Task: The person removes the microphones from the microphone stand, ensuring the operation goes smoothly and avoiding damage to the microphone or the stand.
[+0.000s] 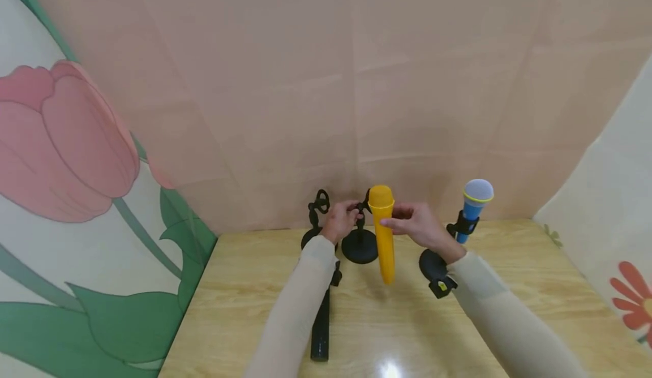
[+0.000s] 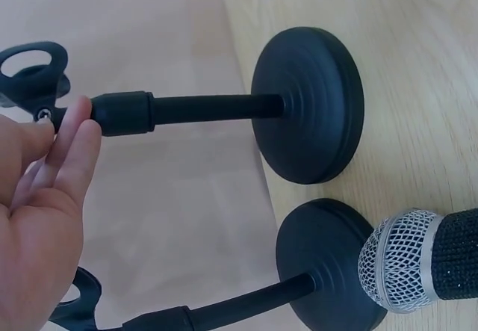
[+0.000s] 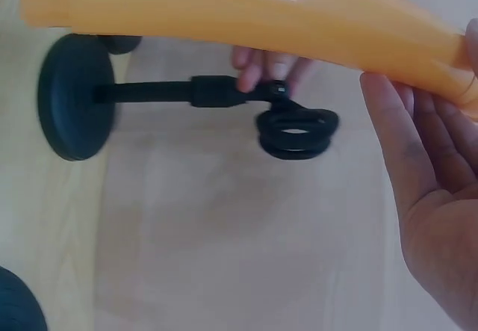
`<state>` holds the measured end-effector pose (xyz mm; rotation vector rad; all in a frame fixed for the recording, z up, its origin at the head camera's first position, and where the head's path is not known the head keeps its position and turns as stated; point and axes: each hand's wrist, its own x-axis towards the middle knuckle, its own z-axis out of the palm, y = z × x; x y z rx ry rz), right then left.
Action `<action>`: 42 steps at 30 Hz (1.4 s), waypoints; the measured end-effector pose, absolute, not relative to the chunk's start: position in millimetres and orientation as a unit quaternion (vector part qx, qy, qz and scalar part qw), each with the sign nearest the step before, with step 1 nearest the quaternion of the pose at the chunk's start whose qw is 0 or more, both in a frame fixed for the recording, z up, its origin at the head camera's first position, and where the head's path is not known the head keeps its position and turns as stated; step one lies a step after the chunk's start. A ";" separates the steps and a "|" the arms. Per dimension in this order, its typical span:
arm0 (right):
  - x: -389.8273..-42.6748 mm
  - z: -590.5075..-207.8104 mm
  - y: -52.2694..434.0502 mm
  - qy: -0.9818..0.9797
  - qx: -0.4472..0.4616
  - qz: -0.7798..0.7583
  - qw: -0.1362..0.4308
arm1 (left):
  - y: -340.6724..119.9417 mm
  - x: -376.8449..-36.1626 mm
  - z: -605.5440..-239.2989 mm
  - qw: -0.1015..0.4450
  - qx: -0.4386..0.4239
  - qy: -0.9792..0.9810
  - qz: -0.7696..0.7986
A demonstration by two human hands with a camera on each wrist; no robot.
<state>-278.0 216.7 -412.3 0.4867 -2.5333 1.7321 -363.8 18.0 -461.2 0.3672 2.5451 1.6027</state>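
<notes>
My left hand [image 1: 340, 222] pinches the joint below the clip of a black desktop microphone stand [image 2: 310, 107], whose round base stands on the table. Beside it, my right hand [image 1: 420, 226] grips a yellow toy microphone [image 1: 385, 245] near its head, between thumb and fingers. The yellow microphone is held upright with its head on top, in front of and just right of the stand. In the right wrist view, the stand's ring-shaped clip [image 3: 297, 133] is bare, and the yellow microphone [image 3: 224, 13] is apart from it.
Left of the held stand is another black stand [image 1: 313, 214] with a bare clip. A black microphone [image 1: 320, 333] with a silver mesh head [image 2: 399, 260] lies in front of it. At right, a blue microphone [image 1: 472, 211] sits in a third stand. A pinkish cloth backdrop [image 1: 285, 112] rises behind.
</notes>
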 end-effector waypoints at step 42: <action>-255.5 -542.5 171.1 -0.806 -0.018 0.580 -0.114 | 0.4 -360.1 -463.6 0.080 0.184 0.838 0.507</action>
